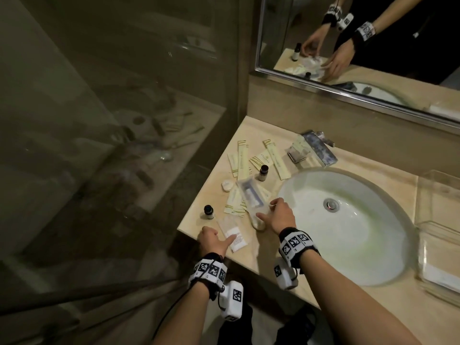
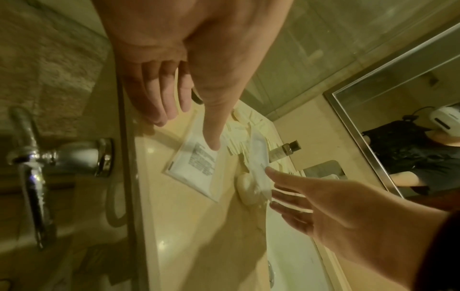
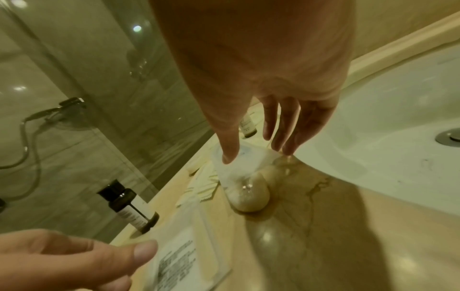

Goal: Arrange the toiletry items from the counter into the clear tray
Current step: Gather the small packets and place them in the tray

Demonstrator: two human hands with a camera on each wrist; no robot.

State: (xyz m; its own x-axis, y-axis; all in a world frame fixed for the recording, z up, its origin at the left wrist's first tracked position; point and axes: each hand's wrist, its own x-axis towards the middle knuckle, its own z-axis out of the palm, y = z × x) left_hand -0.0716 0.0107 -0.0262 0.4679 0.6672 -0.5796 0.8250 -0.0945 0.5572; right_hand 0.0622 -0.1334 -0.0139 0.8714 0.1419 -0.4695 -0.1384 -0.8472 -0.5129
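Toiletries lie on the beige counter [image 1: 216, 175] left of the sink. My left hand [image 1: 216, 241] [image 2: 191, 130] is near the front edge, fingers straight, thumb pressing a clear sachet with a white printed insert [image 1: 232, 236] [image 2: 194, 167] [image 3: 179, 261]. My right hand [image 1: 267, 210] [image 3: 256, 153] hovers spread over a long clear-wrapped pack [image 1: 250, 195] [image 3: 244, 167], thumb tip touching it. An oval cream item [image 1: 258, 224] [image 3: 251, 196] lies at the pack's near end. Two small dark-capped bottles [image 1: 208, 212] [image 1: 263, 172] stand upright. The clear tray [image 1: 428, 195] sits right of the sink.
Several cream paper sachets [image 1: 242, 158] and a round white soap [image 1: 227, 185] lie toward the back of the counter. The white basin [image 1: 348, 245] and chrome faucet [image 1: 321, 148] separate the items from the tray. A glass shower partition [image 1: 124, 120] borders the counter's left; a mirror [image 1: 373, 46] hangs behind.
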